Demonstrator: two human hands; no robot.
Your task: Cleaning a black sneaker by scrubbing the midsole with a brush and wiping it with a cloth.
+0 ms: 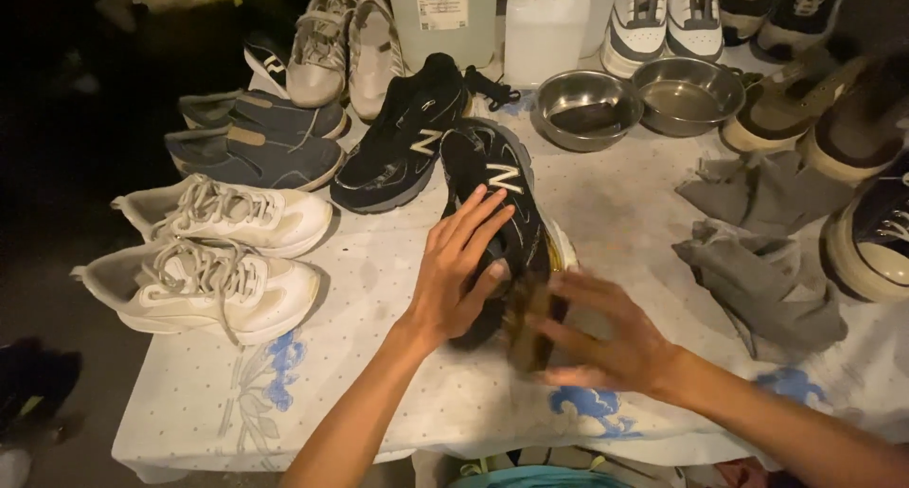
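A black sneaker (499, 180) lies on the cloth-covered table (379, 289), toe pointing away. My left hand (459, 266) rests flat on its near side, fingers spread and pressing it down. My right hand (601, 332) is blurred with motion at the shoe's heel and holds a brown brush (530, 322) against it. The matching black sneaker (402, 138) lies just to the left.
Two white sneakers (213, 261) and a grey-blue pair (256, 138) lie at left. Two steel bowls (587, 109) and plastic jugs (544, 24) stand at the back. Grey rags (757, 270) and several more shoes sit at right.
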